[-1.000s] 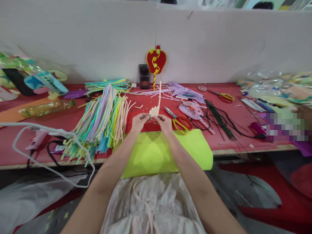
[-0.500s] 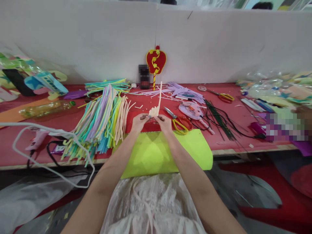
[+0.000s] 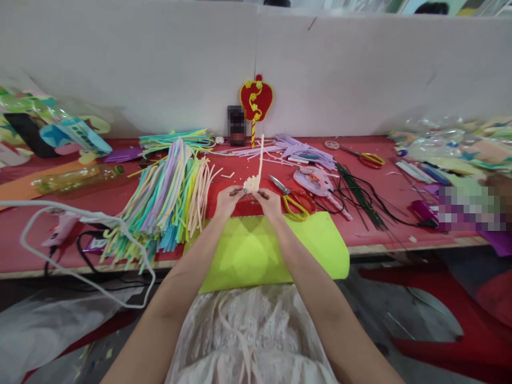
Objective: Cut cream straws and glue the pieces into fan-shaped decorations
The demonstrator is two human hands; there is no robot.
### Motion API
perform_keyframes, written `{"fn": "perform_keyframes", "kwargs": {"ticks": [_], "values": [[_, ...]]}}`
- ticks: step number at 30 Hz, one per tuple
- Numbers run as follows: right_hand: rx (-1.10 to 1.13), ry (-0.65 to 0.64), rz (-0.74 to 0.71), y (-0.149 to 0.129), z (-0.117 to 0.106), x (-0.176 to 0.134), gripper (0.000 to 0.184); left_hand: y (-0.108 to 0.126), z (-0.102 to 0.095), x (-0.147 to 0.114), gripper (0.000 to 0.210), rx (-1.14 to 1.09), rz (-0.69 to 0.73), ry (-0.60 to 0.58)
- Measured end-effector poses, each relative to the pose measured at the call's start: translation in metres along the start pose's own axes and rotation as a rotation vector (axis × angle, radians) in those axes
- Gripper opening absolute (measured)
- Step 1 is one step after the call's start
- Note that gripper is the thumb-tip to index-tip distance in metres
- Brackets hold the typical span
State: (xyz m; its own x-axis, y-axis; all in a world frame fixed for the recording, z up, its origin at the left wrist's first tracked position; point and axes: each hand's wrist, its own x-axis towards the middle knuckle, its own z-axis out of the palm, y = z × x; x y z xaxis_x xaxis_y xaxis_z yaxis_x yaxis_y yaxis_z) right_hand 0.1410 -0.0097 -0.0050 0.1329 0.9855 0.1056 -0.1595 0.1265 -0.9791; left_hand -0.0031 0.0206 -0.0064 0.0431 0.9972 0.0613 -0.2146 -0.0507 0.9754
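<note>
Between my two hands is a cream pipe cleaner (image 3: pixel 252 184), folded into a row of tight zigzags with one straight end standing up. The fingers of my left hand (image 3: pixel 230 200) pinch its left side. On the right, my right hand (image 3: pixel 269 201) is closed on the base near the upright end. The fingertips partly hide the lower edge of the folds. Just right of my right hand lie scissors (image 3: pixel 298 205) with yellow and red handles. A yellow-green sheet (image 3: pixel 256 250) spreads beneath my forearms.
Many coloured pipe cleaners (image 3: pixel 160 197) are heaped on the left. A pink glue gun (image 3: pixel 320 181), green wires (image 3: pixel 360 197) and black cords lie right. A red fan-shaped decoration (image 3: pixel 257 101) stands at the back wall. A white cable (image 3: pixel 86 210) loops at the near left.
The upright end of the pipe cleaner has tilted and shifted slightly left. Both hands keep their pinch, with my right hand moved a touch to the left.
</note>
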Motion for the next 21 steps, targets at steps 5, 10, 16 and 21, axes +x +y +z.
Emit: {"fn": "perform_keyframes", "kwargs": {"ticks": [5,10,16,21], "values": [[0.001,-0.012,-0.001,0.0008,-0.0005,0.0,0.035,0.0039,0.0009,-0.002,0.036,-0.003,-0.013,-0.004],[0.026,-0.037,-0.03,0.0032,-0.0014,0.0013,0.035,0.0064,0.0019,-0.0027,0.033,-0.017,-0.015,0.003],[-0.025,-0.026,0.005,0.0012,-0.0011,0.0001,0.037,0.0043,0.0007,-0.0016,0.032,0.002,-0.018,-0.004],[-0.006,-0.043,-0.009,0.0003,-0.0008,-0.0002,0.036,0.0055,0.0007,-0.0025,0.027,0.003,-0.007,-0.01]]}}
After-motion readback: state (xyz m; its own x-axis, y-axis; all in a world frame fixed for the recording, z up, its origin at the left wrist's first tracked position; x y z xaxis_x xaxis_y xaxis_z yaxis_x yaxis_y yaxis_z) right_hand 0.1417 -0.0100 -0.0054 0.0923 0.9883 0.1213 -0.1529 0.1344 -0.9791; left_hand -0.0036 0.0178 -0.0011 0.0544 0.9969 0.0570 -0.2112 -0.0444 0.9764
